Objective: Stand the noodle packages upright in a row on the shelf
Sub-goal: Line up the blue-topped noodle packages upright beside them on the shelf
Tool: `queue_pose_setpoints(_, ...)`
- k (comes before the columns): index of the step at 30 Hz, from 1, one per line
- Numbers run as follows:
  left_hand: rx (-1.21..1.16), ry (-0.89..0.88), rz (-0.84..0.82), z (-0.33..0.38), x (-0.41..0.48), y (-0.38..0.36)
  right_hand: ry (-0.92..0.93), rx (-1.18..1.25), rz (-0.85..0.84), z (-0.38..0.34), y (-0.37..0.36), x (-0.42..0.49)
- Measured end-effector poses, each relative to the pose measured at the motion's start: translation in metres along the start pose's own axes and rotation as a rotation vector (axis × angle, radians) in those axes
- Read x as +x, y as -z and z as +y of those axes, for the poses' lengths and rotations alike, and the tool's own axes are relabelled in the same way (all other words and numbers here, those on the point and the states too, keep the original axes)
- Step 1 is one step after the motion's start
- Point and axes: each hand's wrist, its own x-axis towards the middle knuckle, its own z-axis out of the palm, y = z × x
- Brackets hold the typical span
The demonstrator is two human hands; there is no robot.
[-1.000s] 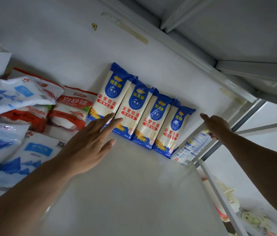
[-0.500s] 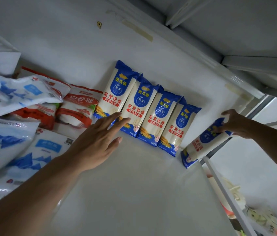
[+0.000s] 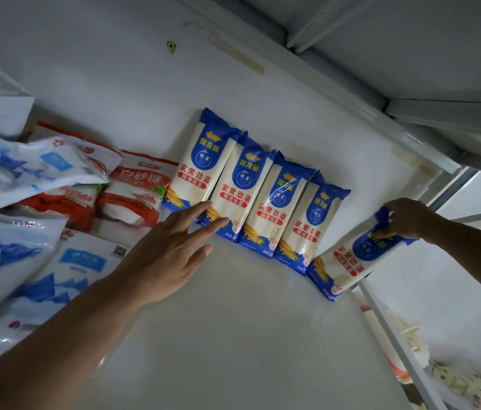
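Gripping glossy noodle packet [image 3: 351,261] by crimped top, right hand [image 3: 407,217] (left hand [image 3: 168,255] splayed)

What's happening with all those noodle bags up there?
A person is lining noodle packages up on a white shelf. Four packages stand in a row against the back wall. The right hand grips the top of a fifth package, tilted at the row's right end. The left hand is open, fingers by the bottoms of the leftmost packages. Sugar bags lie further left.

Bare left hand [image 3: 168,261], bare right hand [image 3: 407,217], uncovered forearms [image 3: 56,350]
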Motion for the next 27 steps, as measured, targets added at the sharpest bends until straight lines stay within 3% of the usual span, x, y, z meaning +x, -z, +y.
queue_pose_setpoints(14, -0.024, -0.003, 0.005, 0.0, -0.001, -0.001, 0.224, -0.052, 0.255, -0.034, -0.009, 0.023)
queue_pose_setpoints(21, -0.026, -0.01, 0.014, 0.0, 0.0, -0.002, 0.083, 0.156, 0.346, -0.055, -0.018, 0.019)
queue_pose_setpoints(27, -0.028, -0.012, 0.01, 0.0, 0.0, -0.001, 0.036, 0.203, 0.244, -0.065, -0.045, 0.004)
